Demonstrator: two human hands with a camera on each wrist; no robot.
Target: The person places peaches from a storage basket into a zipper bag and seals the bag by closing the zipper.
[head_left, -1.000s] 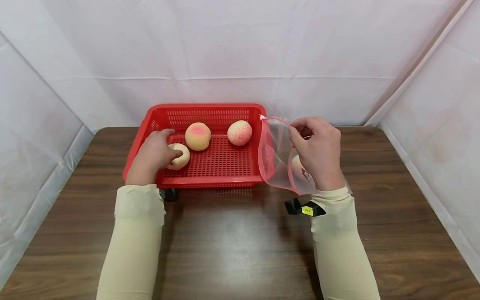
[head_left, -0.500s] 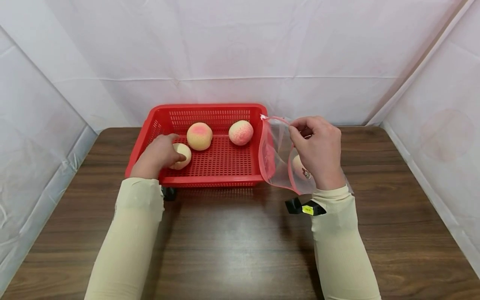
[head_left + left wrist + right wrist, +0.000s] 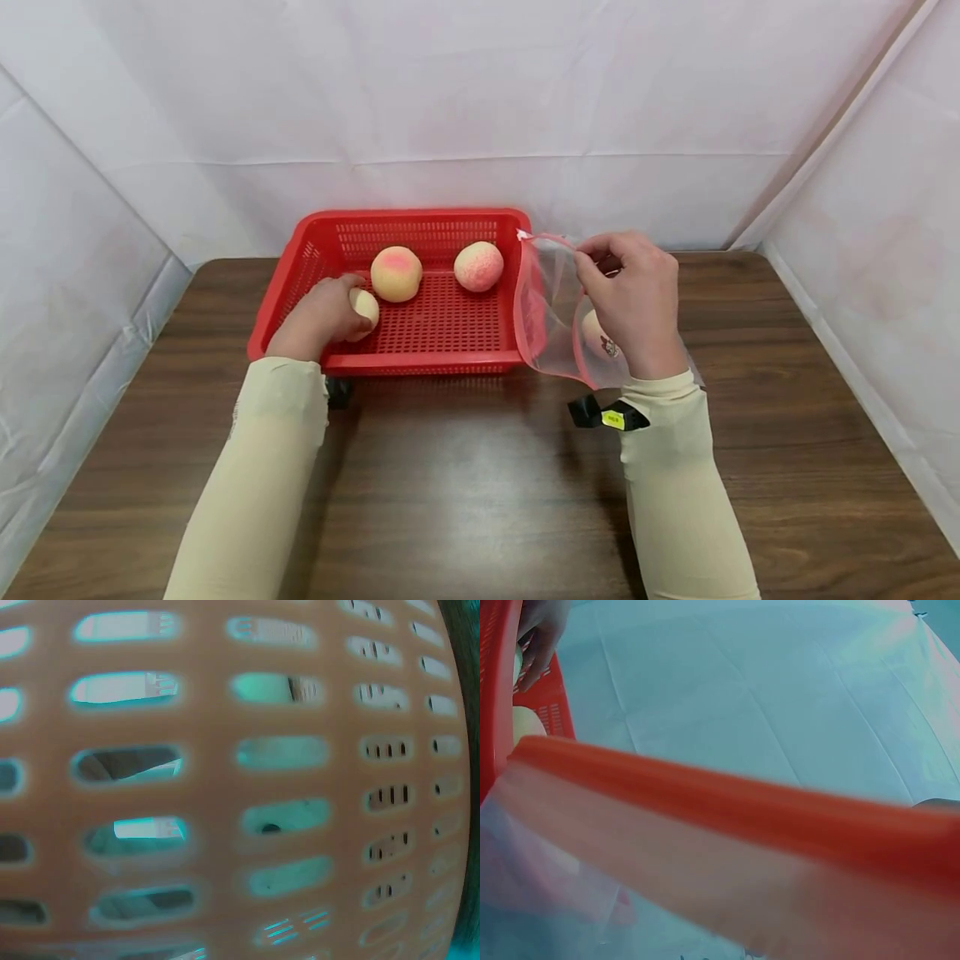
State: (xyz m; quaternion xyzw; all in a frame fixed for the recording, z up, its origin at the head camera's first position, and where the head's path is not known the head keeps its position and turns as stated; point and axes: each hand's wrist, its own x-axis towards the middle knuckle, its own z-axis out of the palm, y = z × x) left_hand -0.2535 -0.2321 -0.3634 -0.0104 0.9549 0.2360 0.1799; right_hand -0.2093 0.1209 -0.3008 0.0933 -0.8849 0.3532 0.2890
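Observation:
My left hand (image 3: 321, 315) reaches into the red basket (image 3: 420, 359) and grips a pale peach (image 3: 365, 312) at its left end, thumb on the near side and fingers on the far side. Two more peaches lie in the basket: a yellow one with a pink top (image 3: 396, 273) and a speckled pink one (image 3: 478, 267). My right hand (image 3: 633, 296) pinches the pink-edged rim of a see-through bag (image 3: 551, 337), whose mouth gapes toward the basket. Through the bag shows a pale round fruit (image 3: 596, 329), partly hidden by my right hand. The bag's edge (image 3: 727, 799) crosses the right wrist view.
The basket's slotted wall (image 3: 206, 795) fills the left wrist view. A brown wooden table (image 3: 465, 483) carries everything, with white cloth walls (image 3: 465, 100) at its back and sides. The bag's left edge overlaps the basket's right end in the head view.
My left hand has shifted slightly right, and its fingers have closed further round the pale peach. The right hand and the bag have stayed nearly still.

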